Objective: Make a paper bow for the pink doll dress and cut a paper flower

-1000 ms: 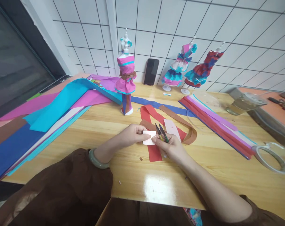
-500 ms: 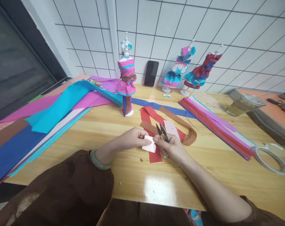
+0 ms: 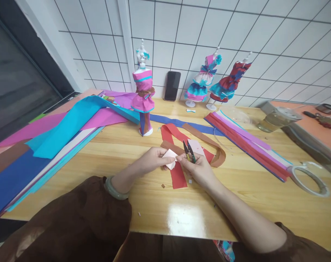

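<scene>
Between thumb and fingers, my left hand (image 3: 153,159) pinches a small pale pink paper piece (image 3: 169,159) above the table. My right hand (image 3: 196,167) holds small black-bladed snips (image 3: 189,151), their blades apart and pointing away from me. Its thumb and forefinger meet at the right edge of the pink piece. Beneath and behind the hands lie a red strip (image 3: 178,176), a brown strip (image 3: 219,160) and a larger pale pink sheet (image 3: 196,146). A mannequin in a pink paper dress (image 3: 142,103) stands upright behind my left hand.
Coloured paper strips (image 3: 69,123) cover the left side. Two more dressed mannequins (image 3: 199,89) and a phone (image 3: 172,86) stand by the tiled wall. On the right are folded strips (image 3: 249,149), a tape roll (image 3: 308,181) and a cup (image 3: 277,119).
The small pink piece has been tilted and turned between my hands. The snips point more upright in my right hand. The whole view has shifted slightly.
</scene>
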`<action>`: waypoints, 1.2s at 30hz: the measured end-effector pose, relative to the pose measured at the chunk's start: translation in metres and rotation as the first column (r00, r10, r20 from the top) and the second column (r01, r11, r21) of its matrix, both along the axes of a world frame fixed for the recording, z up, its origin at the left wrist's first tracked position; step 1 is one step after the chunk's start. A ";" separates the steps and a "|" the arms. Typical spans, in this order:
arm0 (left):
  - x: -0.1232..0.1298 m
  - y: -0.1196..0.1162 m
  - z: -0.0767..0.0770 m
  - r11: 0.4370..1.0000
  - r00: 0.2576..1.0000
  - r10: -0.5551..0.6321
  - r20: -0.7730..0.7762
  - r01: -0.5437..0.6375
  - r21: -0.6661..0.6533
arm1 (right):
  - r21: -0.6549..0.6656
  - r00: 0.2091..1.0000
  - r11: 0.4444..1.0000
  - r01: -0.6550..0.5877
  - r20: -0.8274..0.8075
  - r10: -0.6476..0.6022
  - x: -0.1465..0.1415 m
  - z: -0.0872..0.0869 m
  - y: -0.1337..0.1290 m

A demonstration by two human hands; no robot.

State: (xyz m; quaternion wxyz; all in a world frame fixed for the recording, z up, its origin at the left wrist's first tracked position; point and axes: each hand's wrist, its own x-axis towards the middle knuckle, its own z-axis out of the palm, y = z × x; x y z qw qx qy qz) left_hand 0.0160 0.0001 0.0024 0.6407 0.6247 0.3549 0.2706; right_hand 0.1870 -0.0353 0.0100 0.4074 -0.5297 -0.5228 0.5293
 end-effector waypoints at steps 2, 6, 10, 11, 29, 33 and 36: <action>0.000 0.000 0.002 1.000 1.000 0.019 0.003 -0.019 0.003 | -0.001 1.000 1.000 0.005 -0.016 -0.005 0.001 -0.001 0.001; 0.000 0.001 0.004 0.996 0.994 0.089 0.058 -0.088 -0.026 | -0.054 0.992 0.998 0.010 -0.124 -0.017 0.001 -0.002 0.002; -0.001 0.002 0.005 0.984 0.973 0.168 0.158 -0.155 -0.092 | -0.098 0.976 0.993 -0.070 -0.211 0.048 -0.001 -0.006 -0.001; -0.001 0.002 0.005 0.980 0.966 0.184 0.181 -0.166 -0.112 | -0.095 0.967 0.989 -0.112 -0.238 0.087 -0.001 -0.007 -0.002; 0.007 -0.009 0.011 0.990 0.959 0.139 0.248 -0.141 -0.008 | -0.027 0.928 0.973 -0.230 -0.308 0.211 -0.013 -0.005 -0.013; 0.009 -0.009 0.008 0.989 0.960 0.139 0.244 -0.149 0.024 | -0.009 0.930 0.974 -0.225 -0.301 0.212 -0.014 -0.005 -0.012; 0.009 -0.008 0.006 0.988 0.960 0.135 0.245 -0.149 0.036 | -0.004 0.924 0.974 -0.226 -0.319 0.213 -0.014 -0.006 -0.013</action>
